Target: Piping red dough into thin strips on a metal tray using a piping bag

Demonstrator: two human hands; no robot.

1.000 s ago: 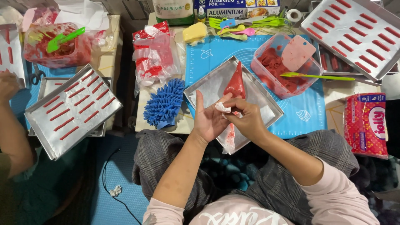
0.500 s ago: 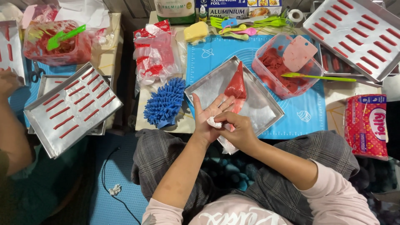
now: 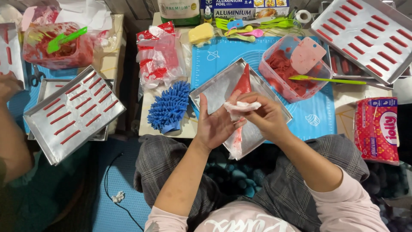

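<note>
My left hand (image 3: 216, 124) is held palm up with its fingers spread over the near edge of a small metal tray (image 3: 210, 92). My right hand (image 3: 266, 116) pinches a crumpled white tissue (image 3: 241, 107) and presses it against the left palm. Under both hands, a clear piping bag (image 3: 243, 83) holding red paste lies on the tray, its tip pointing away from me and its smeared open end hanging toward my lap.
A tub of red paste (image 3: 296, 71) with a pink scraper and green spatula stands right of the tray on a blue mat (image 3: 214, 56). A blue mop-like cloth (image 3: 169, 107) lies left. Trays of red strips (image 3: 71, 114) (image 3: 369, 36) sit on both sides. Another person's arm (image 3: 13, 129) is far left.
My left hand has turned palm up and spread its fingers. My right hand has brought the tissue up from the bag onto the left palm.
</note>
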